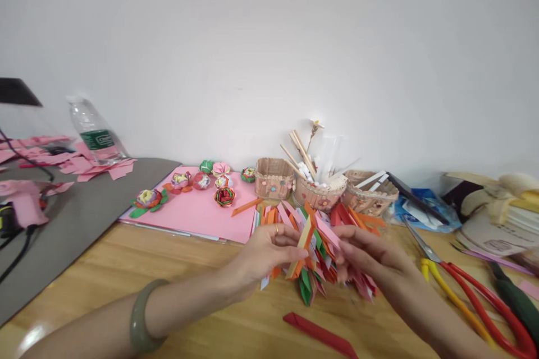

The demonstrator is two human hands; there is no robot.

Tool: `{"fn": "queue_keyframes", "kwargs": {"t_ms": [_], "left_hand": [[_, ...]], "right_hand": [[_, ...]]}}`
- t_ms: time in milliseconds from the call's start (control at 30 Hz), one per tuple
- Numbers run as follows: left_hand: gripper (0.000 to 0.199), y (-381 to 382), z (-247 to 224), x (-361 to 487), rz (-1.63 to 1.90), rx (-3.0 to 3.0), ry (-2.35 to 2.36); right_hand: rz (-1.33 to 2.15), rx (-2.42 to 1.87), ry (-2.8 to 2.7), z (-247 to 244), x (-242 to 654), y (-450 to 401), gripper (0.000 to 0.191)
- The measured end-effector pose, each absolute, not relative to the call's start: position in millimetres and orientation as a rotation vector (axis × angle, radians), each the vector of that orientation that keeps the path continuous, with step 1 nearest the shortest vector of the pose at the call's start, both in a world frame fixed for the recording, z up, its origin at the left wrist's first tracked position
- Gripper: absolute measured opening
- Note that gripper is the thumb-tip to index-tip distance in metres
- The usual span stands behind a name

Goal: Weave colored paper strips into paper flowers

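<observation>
My left hand (263, 255), with a ring and a green bangle on its arm, pinches folded orange and yellow paper strips (304, 245). Opposite it, my right hand (373, 255) has its fingers closed around a pink paper strip (327, 231). Both hands are over a heap of folded paper strips (305, 287) in orange, red, green, pink and white, partly hidden behind the fingers. A single red folded strip (322, 335) lies on the wooden table (202, 303) nearer to me.
Several paper flowers (224, 196) rest on a pink sheet (193, 219). Behind the heap stand three woven baskets (275, 179), one filled with sticks. Scissors (455, 275) lie at right. On the left are a pink glue gun (25, 202), a bottle (95, 132) and pink paper scraps (88, 165).
</observation>
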State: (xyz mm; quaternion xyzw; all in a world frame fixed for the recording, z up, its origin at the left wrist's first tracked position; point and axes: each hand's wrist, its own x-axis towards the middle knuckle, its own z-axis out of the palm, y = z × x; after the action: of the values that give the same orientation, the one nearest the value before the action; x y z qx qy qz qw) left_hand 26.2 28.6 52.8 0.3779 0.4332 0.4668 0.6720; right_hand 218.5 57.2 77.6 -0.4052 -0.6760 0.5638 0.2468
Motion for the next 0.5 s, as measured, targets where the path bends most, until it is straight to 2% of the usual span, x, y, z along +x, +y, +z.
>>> {"fn": "queue_keyframes", "kwargs": {"t_ms": [100,300,500], "left_hand": [[0.035,28.4,52.7,25.9,1.066,0.853,0.966],[0.032,27.2,54.0,26.8,1.100,0.841,0.930],[0.032,26.3,55.0,28.8,1.131,0.826,0.947]], "right_hand": [[1.469,-1.244,-1.625,67.5,212.2,52.4,0.042],[1.129,-1.182,-1.765,72.1,198.9,41.2,0.028],[1.040,-1.124,-1.794,60.9,196.5,49.1,0.024]]}}
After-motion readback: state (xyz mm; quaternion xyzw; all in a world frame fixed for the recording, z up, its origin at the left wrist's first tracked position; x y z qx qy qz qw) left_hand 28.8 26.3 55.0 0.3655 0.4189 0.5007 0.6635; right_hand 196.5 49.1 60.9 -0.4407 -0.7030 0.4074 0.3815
